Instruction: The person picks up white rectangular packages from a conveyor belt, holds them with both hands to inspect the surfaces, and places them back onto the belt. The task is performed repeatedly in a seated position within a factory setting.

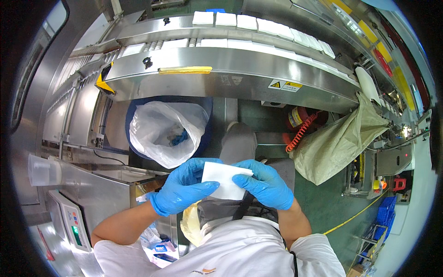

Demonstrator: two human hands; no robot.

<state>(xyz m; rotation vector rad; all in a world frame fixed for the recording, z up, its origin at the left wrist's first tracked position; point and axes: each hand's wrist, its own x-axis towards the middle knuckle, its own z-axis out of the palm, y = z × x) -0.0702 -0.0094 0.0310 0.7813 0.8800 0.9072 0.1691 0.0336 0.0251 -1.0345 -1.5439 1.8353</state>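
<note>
A white folded wipe or pad [221,178] is held up in front of my body, its upper right edge showing layered folds. My left hand [182,187], in a blue glove, grips it from the left with the thumb over its front. My right hand [271,184], gloved in the same blue, pinches the right side, thumb on the face and fingers behind. Both hands' fingertips are partly hidden behind the white piece. Beyond them runs a steel conveyor [230,76], carrying rows of similar white folded stacks [226,20].
A blue bin with a white plastic liner [145,143] stands ahead on the left. To the right are a red coiled hose [302,131] and a large greenish sack [334,145]. At lower left sit a digital scale [72,220] and a steel bench [99,182].
</note>
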